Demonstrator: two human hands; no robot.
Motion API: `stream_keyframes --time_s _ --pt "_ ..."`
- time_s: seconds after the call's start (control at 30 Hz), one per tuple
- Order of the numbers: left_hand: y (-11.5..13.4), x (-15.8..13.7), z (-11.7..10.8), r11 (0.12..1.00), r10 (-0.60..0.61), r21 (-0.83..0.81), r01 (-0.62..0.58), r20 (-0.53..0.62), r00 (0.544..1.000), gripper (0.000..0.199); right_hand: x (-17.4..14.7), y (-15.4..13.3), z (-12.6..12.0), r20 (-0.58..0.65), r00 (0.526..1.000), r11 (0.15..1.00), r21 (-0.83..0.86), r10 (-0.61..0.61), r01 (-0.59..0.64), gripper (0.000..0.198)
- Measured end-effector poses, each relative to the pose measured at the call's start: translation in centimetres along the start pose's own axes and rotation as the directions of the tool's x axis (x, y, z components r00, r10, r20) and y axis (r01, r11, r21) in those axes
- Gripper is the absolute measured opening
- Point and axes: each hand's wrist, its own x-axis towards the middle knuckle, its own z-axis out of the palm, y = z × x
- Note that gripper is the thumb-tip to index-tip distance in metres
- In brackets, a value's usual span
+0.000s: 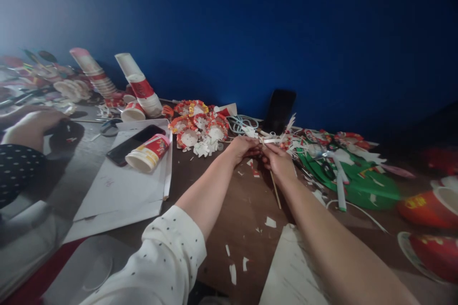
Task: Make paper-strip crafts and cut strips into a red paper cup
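Note:
My left hand (245,147) and my right hand (280,159) meet over the brown table (211,238), fingertips almost touching. A thin wooden stick (275,188) slants down toward me from the closed fingers of my right hand. A narrow white paper strip (272,141) lies across the top of that hand's fingertips. My left fingers are pinched together beside the stick's upper end; what sits between them is hidden. Just beyond the fingertips are white paper cut-outs (249,131). Small white and red paper scraps (271,222) lie on the table below my hands.
A dark phone (280,110) leans on the blue wall. Cut paper-cup flowers (200,126) are left of it; scissors (327,164) and a glue gun (340,186) lie on green sheets (375,190). Stacked cups (143,90) stand far left, near another person's hand (39,121).

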Motion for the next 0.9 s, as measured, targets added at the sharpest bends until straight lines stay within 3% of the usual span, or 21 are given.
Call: stream_keyframes --time_s 0.13,0.37,0.9 --pt "-0.35 0.40 -0.23 1.000 0.022 -0.007 -0.022 0.003 1.000 0.014 -0.23 -0.12 -0.01 0.011 1.000 0.999 -0.038 0.008 -0.008 0.023" --pt "-0.55 1.01 -0.56 0.998 -0.030 0.059 0.030 0.002 1.000 0.010 -0.50 0.08 -0.22 0.060 0.998 0.991 -0.133 -0.003 0.011 0.045" --pt "-0.38 0.54 -0.45 0.998 -0.068 -0.015 0.068 0.047 0.997 0.008 -0.39 -0.11 -0.04 0.022 1.000 0.994 -0.107 -0.018 0.020 0.053"
